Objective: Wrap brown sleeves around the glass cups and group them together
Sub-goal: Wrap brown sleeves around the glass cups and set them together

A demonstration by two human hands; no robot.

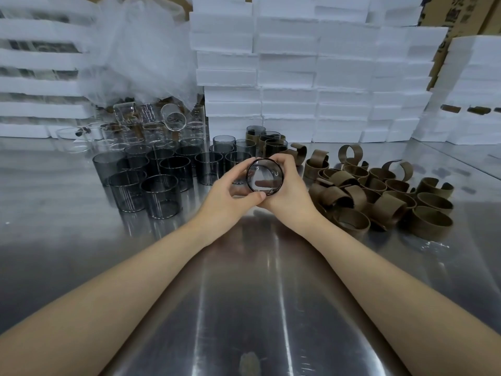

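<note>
Left hand (pixel 230 187) and right hand (pixel 288 196) both grasp one glass cup (pixel 265 177), fingers curled round its wall, above the steel table (pixel 244 294). Cup axis points at the camera, mouth toward the person. Sleeve on it or not: cannot tell, the hands cover the wall. Loose brown sleeves (pixel 379 196) lie right, nearer the right hand. Bare cups (pixel 151 183) stand left. Sleeved cups (pixel 268 142) stand just behind the hands. Judgement: any sleeve pickup falls to the right hand.

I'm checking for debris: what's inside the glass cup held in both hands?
The held cup looks empty; only a finger shows through its glass. The left hand and right hand cover most of its outer wall, so what is around it cannot be seen.
</note>
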